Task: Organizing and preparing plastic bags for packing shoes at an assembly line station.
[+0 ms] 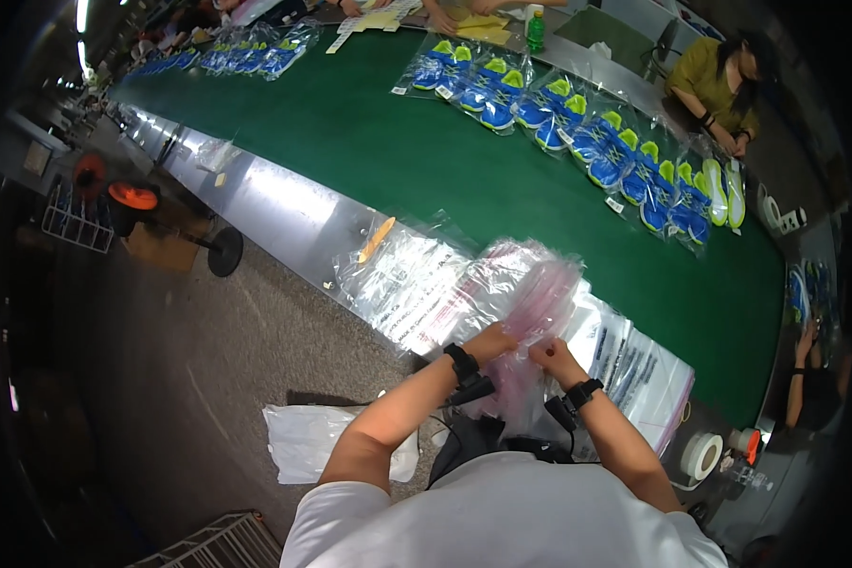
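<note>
Right, the clear plastic bag with something pink inside [530, 293] is up off the table edge, held in front of the person's chest, its top billowing over the stack of flat printed bags [417, 289] below it. The left hand [492, 343] is closed on the bag's lower left edge, fingers pinched into the plastic, and the right hand [551, 358] is clamped on the lower edge just beside it, the two hands close together but not touching. Both wrists wear black bands. More flat clear bags [634, 364] are spread on the steel edge of the table [284, 194] to the right of the hands, and a roll of white tape [701, 455] sits near the right elbow. Beyond that runs the green belt [426, 161], with a row of bagged blue and yellow-green shoes [596, 142] along its far side and another bunch [246, 55] further up on the left. A green bottle [536, 30] stands at the far edge. A person in a mustard top [705, 76] sits across the belt at upper right, and a white bag [303, 440] lies on the floor by the left arm
</note>
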Action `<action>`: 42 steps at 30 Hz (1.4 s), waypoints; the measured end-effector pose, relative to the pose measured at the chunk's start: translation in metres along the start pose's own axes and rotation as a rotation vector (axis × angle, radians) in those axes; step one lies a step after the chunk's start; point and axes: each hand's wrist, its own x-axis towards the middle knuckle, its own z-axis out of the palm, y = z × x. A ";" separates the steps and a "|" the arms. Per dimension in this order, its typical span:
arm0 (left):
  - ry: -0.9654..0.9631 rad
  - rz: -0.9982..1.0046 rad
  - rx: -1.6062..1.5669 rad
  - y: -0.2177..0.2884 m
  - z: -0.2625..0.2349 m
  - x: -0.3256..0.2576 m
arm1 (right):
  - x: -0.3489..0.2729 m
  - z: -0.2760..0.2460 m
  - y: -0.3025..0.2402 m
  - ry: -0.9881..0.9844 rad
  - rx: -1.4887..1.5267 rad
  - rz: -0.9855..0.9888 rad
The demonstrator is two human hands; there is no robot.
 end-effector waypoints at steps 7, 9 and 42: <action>0.123 -0.084 -0.369 -0.004 0.014 -0.008 | -0.014 0.014 0.000 0.062 0.388 -0.145; 0.227 -0.170 -0.295 0.005 0.011 -0.012 | 0.002 0.005 0.031 0.080 0.356 -0.058; -0.386 -0.239 0.066 -0.074 0.359 0.034 | -0.174 -0.201 0.237 0.470 0.646 0.299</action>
